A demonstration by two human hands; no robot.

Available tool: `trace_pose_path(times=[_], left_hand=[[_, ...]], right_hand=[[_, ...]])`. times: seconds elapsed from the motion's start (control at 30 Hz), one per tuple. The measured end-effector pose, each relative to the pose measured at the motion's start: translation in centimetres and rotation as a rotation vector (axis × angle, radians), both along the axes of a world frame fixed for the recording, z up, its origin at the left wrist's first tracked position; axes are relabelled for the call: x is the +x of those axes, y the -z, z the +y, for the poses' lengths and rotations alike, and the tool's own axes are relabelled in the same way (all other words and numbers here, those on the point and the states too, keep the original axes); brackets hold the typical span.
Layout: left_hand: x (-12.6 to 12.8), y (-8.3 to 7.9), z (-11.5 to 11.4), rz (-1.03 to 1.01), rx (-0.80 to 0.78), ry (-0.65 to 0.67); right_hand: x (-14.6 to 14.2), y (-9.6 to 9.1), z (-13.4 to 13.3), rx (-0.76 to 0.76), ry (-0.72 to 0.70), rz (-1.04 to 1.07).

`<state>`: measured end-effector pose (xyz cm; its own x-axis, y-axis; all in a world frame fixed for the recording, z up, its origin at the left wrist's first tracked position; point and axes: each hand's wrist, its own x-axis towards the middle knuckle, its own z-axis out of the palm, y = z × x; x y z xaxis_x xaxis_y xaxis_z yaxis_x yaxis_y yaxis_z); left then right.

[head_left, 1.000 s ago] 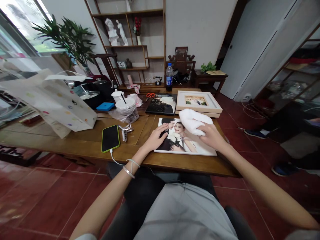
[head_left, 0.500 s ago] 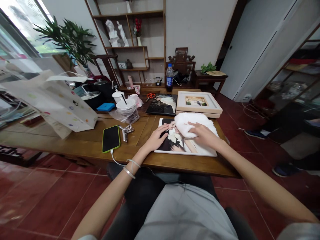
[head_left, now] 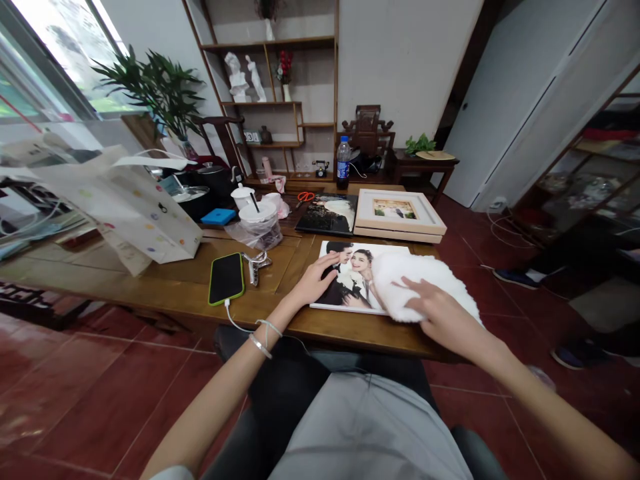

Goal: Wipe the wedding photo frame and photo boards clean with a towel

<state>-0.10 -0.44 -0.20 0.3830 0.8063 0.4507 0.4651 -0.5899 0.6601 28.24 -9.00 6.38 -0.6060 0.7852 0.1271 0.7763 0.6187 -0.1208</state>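
A glossy photo panel (head_left: pixel 350 287) showing a couple lies flat at the table's front edge. Spread over its left part are the fingers of my left hand (head_left: pixel 315 281), open and flat, with no grip on anything. A white fluffy cloth (head_left: pixel 400 283) covers the panel's right side and reaches past its right and front edges. My right hand (head_left: pixel 443 313) grips and presses this cloth from above, index finger stretched out over it. What lies under the cloth is hidden.
Behind the panel are a dark photo panel (head_left: pixel 325 220), light wooden picture frames (head_left: pixel 400 230), red scissors (head_left: pixel 305 197) and a bottle (head_left: pixel 343 163). Leftward are a plugged-in phone (head_left: pixel 227 279), a lidded drink cup (head_left: pixel 259 223), a blue box (head_left: pixel 219 217) and a paper bag (head_left: pixel 150 223).
My right hand has swept the fluffy cloth rightward and towards me, uncovering the faces and middle of the photo. My left hand stays on the panel. The camera view has tipped up slightly.
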Motion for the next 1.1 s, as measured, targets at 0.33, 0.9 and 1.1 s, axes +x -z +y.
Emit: trace_pose_path(times=[0.33, 0.9, 1.1], left_hand=[[0.0, -0.1, -0.1, 0.001, 0.002, 0.007], [0.1, -0.1, -0.1, 0.0, -0.009, -0.001], [0.1, 0.0, -0.1, 0.003, 0.0, -0.006]], right_hand=[[-1.9, -1.8, -0.6, -0.156, -0.146, 0.057], [-1.4, 0.5, 5.5, 0.049, -0.082, -0.06], [-2.1, -2.2, -2.5, -0.17, -0.199, -0.092]])
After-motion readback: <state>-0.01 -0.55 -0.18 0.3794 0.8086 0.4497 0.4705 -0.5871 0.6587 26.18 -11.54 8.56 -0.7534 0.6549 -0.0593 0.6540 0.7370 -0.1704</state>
